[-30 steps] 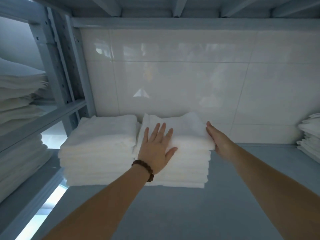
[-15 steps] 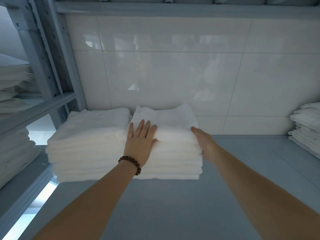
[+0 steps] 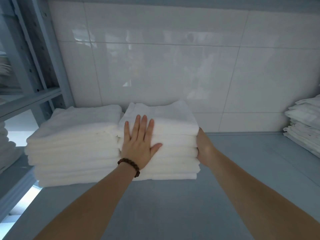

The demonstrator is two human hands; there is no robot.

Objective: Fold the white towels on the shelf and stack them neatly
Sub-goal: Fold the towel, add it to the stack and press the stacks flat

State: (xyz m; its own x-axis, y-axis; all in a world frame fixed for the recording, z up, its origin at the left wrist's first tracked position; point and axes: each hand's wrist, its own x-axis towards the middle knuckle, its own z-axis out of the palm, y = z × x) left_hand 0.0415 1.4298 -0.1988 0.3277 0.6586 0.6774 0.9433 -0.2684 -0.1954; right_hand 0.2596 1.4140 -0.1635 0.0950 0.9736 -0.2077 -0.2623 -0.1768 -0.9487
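Both forearms reach forward. The left hand (image 3: 138, 146) lies flat, fingers straight, thumb spread; the right hand (image 3: 204, 149) stands on edge, palm inward.

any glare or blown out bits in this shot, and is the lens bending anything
Head view: the glossy wall tiles carry hazy reflections and a small bright glint. Head view: the tops of the towel stacks are almost blown out, so their folds blur together. Head view: the shelf upright at left leans with wide-angle distortion, while the left hand is sharp.

Linen storeroom, probably: grey metal shelving (image 3: 242, 161), stacks of folded white towels (image 3: 74, 129), tiled wall (image 3: 173, 70).
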